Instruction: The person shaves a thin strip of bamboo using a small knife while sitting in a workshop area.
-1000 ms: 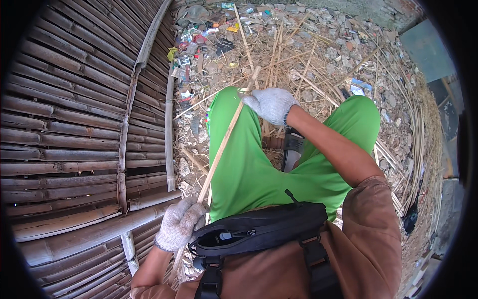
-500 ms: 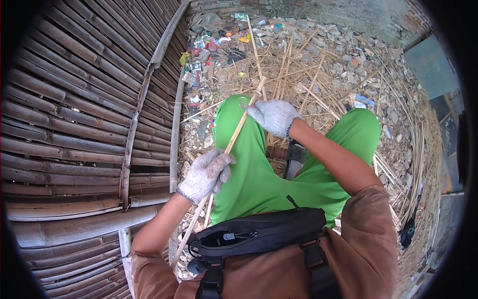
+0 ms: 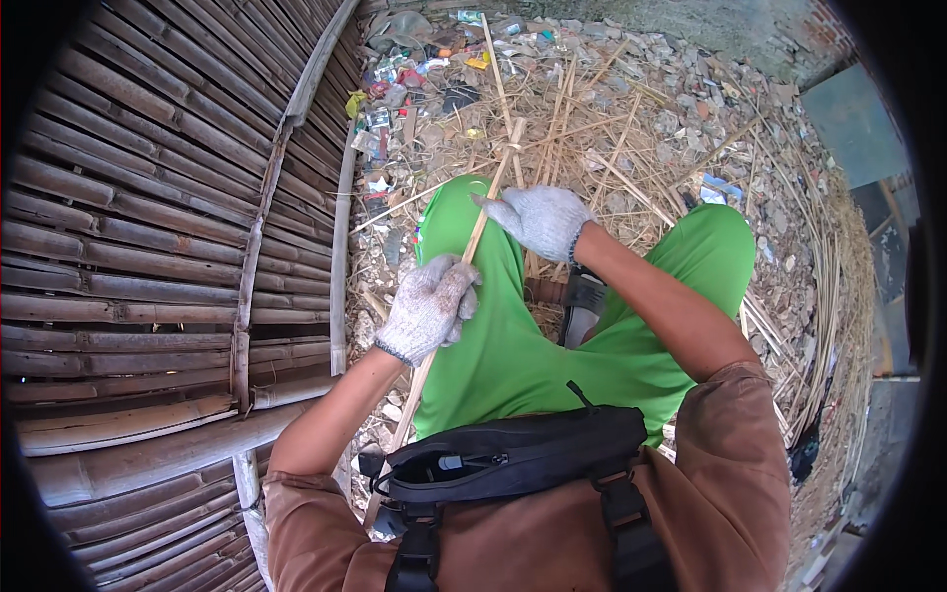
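A long pale bamboo strip runs slantwise over my left thigh, its near part passing beside the black waist bag. My left hand, in a whitish knitted glove with dark smudges, is closed round the strip's middle. Farther along it, my right hand, gloved the same way, lays its thumb across the strip. The right fingers curl under and are mostly hidden, so I cannot see whether a tool sits in them. Beyond both hands, the strip's far part lies above other strips on the ground.
A bamboo slat wall stands close on my left. Rubble, shavings and litter cover the ground ahead, with loose bamboo strips scattered there. More long strips lie at the right. A black waist bag, partly unzipped, rests at my lap.
My left hand has moved away from me, up toward my right hand, and the bamboo strip has slid forward with it. My right hand has stayed nearly in place.
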Available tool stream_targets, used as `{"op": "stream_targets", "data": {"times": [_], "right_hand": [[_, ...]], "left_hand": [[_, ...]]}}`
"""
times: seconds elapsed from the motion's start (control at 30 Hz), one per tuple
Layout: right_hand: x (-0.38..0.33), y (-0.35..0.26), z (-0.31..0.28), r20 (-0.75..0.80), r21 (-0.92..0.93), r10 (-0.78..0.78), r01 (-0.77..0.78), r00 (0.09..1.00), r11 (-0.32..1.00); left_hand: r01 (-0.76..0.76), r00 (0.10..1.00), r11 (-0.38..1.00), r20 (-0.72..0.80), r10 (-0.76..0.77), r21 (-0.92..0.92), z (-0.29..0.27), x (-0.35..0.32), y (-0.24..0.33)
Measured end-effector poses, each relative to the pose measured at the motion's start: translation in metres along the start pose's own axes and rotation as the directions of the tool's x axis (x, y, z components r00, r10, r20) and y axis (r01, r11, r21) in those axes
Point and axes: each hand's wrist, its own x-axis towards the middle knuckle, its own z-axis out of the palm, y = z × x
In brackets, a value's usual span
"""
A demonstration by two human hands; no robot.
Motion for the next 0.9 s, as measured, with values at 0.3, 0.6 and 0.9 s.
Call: {"op": "stream_targets", "data": {"times": [0.3,0.6,0.9], "right_hand": [[0.004,0.005,0.007,-0.007,-0.005,-0.024,0.024,1.000,1.000],[0.003,0.010,0.004,-0.045,0.004,-0.007,0.007,0.999,1.000],[0.002,0.000,0.001,-0.013,-0.023,-0.050,0.049,0.999,0.999]], "left_hand": [[0.038,0.998,0.999,-0.049,-0.038,-0.009,0.001,-0.033,-0.009],[0.135,0.991,0.991,-0.028,-0.134,0.025,-0.014,-0.068,-0.014],[0.009,1.000,0.999,-0.023,-0.010,-0.040,0.000,-0.012,-0.005]]}}
